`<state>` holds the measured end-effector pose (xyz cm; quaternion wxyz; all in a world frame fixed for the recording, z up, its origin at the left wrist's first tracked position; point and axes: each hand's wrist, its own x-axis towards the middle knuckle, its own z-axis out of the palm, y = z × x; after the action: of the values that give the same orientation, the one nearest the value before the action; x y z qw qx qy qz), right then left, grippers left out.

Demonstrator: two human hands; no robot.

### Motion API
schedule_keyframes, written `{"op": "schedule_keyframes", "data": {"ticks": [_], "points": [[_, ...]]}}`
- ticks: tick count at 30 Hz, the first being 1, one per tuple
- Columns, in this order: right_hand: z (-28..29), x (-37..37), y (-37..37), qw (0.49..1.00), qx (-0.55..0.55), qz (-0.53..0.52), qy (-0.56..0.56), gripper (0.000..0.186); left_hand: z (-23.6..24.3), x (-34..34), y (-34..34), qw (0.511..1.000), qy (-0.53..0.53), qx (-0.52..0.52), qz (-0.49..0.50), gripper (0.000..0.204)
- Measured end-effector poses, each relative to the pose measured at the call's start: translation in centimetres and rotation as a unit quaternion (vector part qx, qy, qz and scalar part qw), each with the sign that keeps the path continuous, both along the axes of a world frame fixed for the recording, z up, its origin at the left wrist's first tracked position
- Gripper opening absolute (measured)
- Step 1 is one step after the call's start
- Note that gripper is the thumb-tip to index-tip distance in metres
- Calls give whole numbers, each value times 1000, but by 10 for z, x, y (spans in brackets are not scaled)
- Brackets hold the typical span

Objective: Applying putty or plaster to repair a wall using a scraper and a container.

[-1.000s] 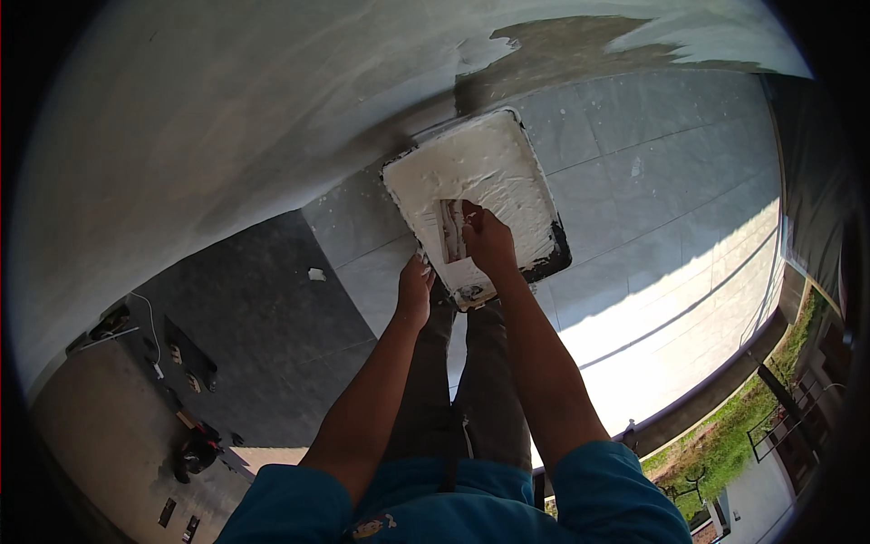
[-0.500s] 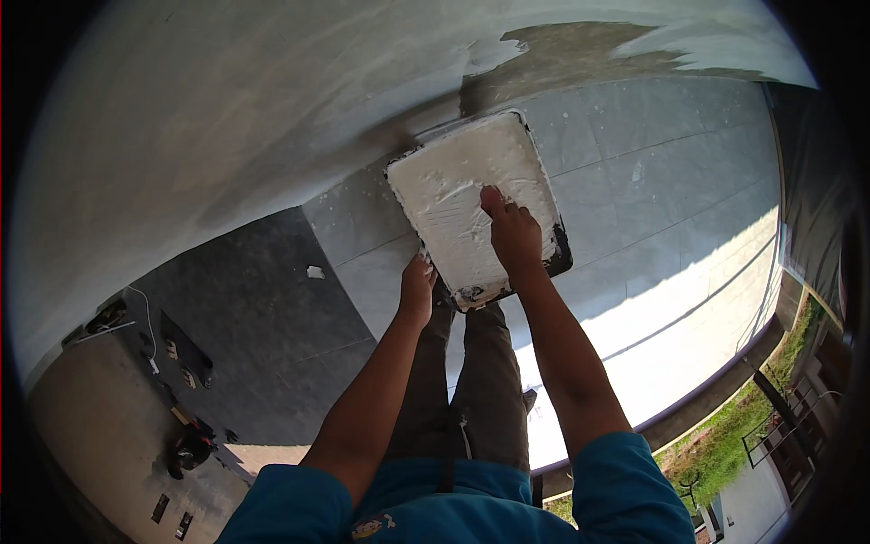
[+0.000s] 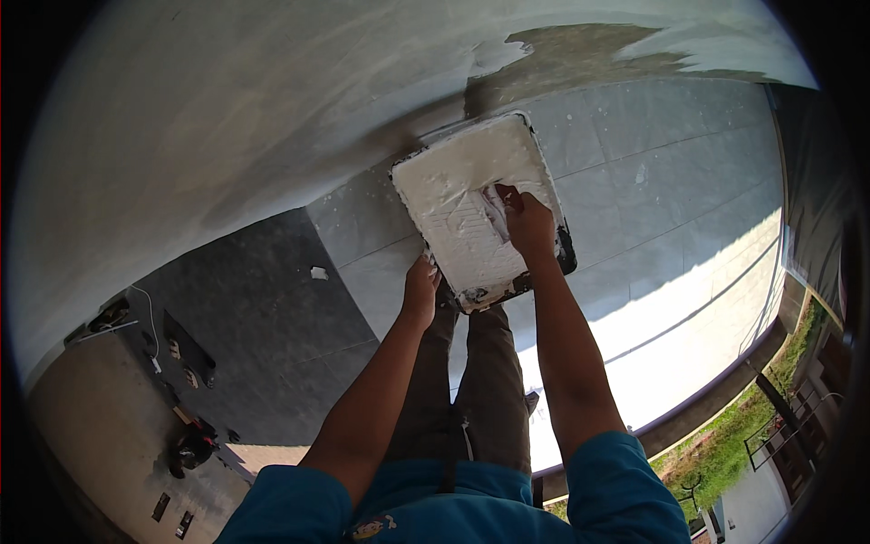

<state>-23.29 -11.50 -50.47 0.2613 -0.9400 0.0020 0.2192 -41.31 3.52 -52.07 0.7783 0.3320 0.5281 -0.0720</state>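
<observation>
A dark-rimmed rectangular tray (image 3: 568,252) loaded with thick white plaster (image 3: 458,172) is in front of me, above my legs. My left hand (image 3: 420,288) is closed on its left edge near the lower corner, its fingers partly hidden beneath. Over the right half of the tray, my right hand (image 3: 531,223) is wrapped round the handle of a plaster-smeared trowel (image 3: 495,214). The trowel's flat blade shows to the left of the fingers, tilted against the plaster; the hand covers most of the handle. Ridges and scraped marks run across the plaster left of the blade.
A grey wall (image 3: 227,109) curves across the top and left, with a darker uncoated patch (image 3: 571,59). Large grey tiles (image 3: 662,172) cover the floor, sunlit at right. Dark sheeting (image 3: 263,317) lies left with sandals (image 3: 190,363) and a white scrap (image 3: 319,273). Grass shows lower right.
My right hand has turned and shifted slightly right and down, bringing the trowel blade into view. The tray has moved slightly right. My left hand keeps its hold.
</observation>
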Motion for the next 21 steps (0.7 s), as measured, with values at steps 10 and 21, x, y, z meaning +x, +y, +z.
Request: {"op": "schedule_keyframes", "data": {"ticks": [10,21], "points": [[-8,-55,22,900,4,363,-242,22,12,5,0,1000,3,1,1,45],[3,-35,13,992,11,125,-18,14,6,1,-1,1000,-7,-7,12,46]]}}
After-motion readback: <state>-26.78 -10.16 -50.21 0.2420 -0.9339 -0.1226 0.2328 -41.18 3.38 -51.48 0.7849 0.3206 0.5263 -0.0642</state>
